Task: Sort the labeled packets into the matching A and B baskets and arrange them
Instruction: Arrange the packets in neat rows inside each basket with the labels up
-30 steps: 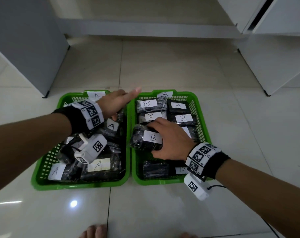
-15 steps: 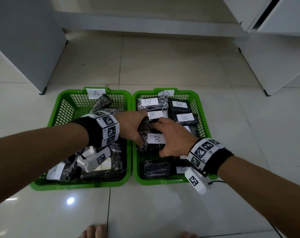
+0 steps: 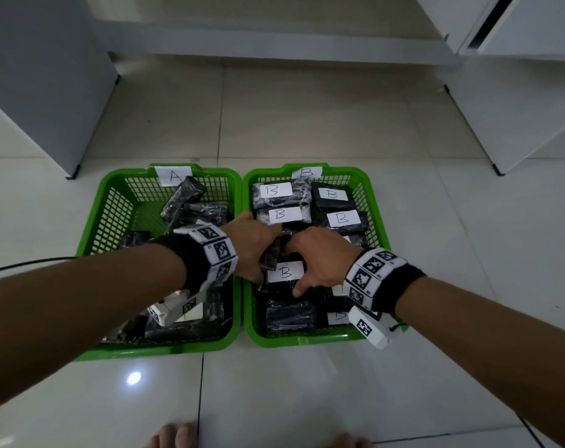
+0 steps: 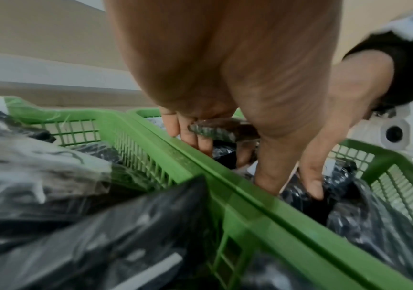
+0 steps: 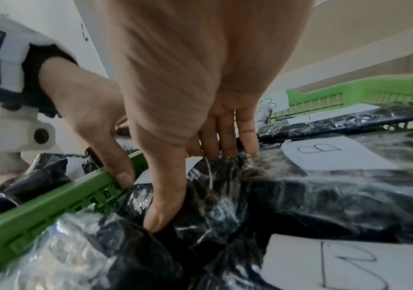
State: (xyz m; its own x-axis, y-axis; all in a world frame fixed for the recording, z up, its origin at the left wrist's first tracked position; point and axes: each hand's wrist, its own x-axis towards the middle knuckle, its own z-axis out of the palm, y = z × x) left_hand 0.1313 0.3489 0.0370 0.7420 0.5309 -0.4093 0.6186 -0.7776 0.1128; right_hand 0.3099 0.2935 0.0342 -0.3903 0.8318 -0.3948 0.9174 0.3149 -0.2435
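Observation:
Two green baskets stand side by side on the floor. The A basket (image 3: 177, 347) on the left holds several black wrapped packets, some labelled A. Several packets labelled B lie in rows in the B basket (image 3: 307, 341) on the right. Both hands are on one B packet (image 3: 286, 272) at the left middle of the B basket. My left hand (image 3: 253, 250) reaches over the shared rims and curls round the packet's left end (image 4: 215, 131). My right hand (image 3: 323, 257) grips it from the right, thumb at the near side and fingers over the far side (image 5: 225, 186).
A grey cabinet (image 3: 42, 76) stands at the back left and a white cabinet (image 3: 517, 118) at the back right. A low white step (image 3: 274, 40) runs behind them. Toes (image 3: 174, 436) show at the bottom edge. A black cable (image 3: 25, 263) trails from my left arm.
My left hand moved from above the A basket across into the B basket and took hold of the B packet's left end. The right hand stayed on that packet.

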